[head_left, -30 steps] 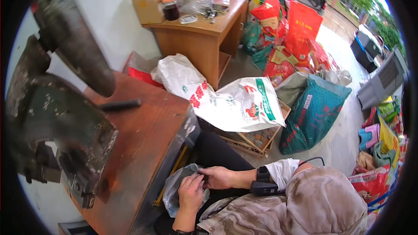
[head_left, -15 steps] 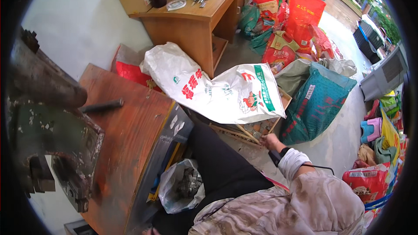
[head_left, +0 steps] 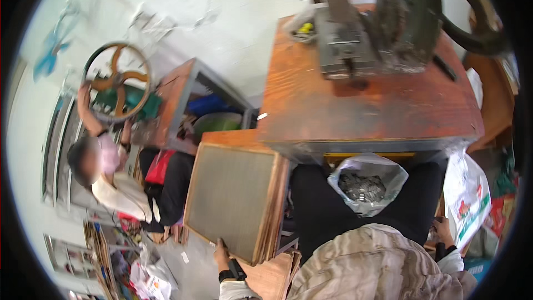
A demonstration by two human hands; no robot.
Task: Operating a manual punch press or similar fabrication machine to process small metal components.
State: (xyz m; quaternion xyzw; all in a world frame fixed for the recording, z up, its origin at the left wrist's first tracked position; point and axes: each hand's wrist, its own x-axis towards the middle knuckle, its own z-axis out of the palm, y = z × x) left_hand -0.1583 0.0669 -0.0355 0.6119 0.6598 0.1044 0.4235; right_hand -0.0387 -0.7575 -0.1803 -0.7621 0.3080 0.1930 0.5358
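The left hand (head_left: 221,251) grips the lower edge of a framed mesh screen (head_left: 232,200) leaning beside the rusty workbench (head_left: 361,108). Whether the right hand (head_left: 442,230) grasps anything cannot be told; it sits by a white printed sack (head_left: 466,197). A clear bag of metal pieces (head_left: 366,180) rests on the lap.

At our left hand (head_left: 221,251) we touch a framed panel (head_left: 233,200), its face matt, rough and grey within smooth wood edges. Above our right hand (head_left: 442,229), a thin glossy plastic bag (head_left: 369,180) holds dull metal bits; beyond, the worn wooden table (head_left: 355,105) shines reddish.
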